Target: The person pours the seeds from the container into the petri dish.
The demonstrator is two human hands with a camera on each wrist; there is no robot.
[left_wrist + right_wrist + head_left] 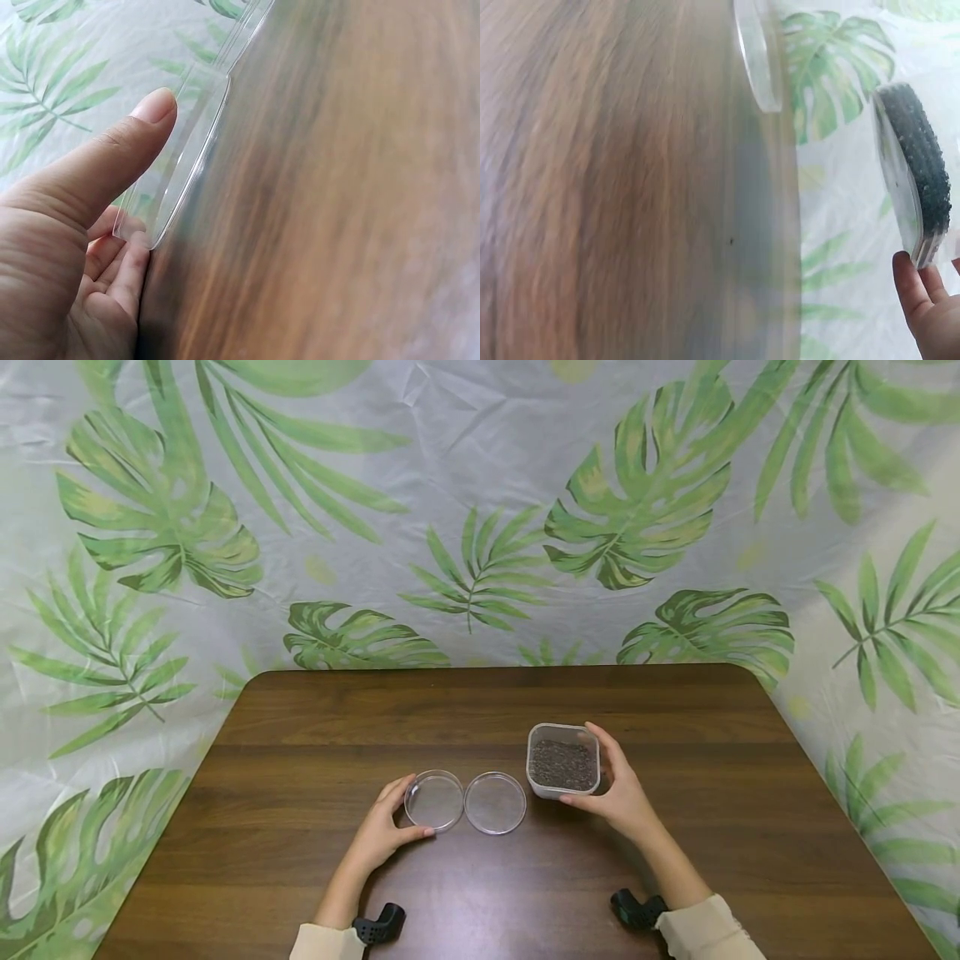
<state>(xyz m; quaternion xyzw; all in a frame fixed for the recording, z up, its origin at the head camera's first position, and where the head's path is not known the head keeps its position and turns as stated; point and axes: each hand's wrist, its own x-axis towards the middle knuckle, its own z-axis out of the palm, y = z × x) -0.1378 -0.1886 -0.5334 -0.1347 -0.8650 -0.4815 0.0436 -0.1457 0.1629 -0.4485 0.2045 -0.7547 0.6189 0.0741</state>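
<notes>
My left hand (378, 835) holds a clear petri dish (435, 802) by its side, thumb at the near rim and fingers round the far left. In the left wrist view this dish (187, 157) sits low at the tabletop. Just right of it lies a second round clear dish piece (495, 804), its edge close against the first. My right hand (618, 789) grips a square clear plastic container (551, 792) across its right side. Dark, granular soil-like material (562, 766) covers its bottom. The right wrist view shows the container (900, 180) raised off the table.
Everything is over a dark brown wooden table (480, 710) with rounded far corners. A leaf-patterned sheet (480, 485) hangs behind it and along its sides. Black wrist devices, the left one (380, 924) and the right one (637, 910), sit at the cream sleeves.
</notes>
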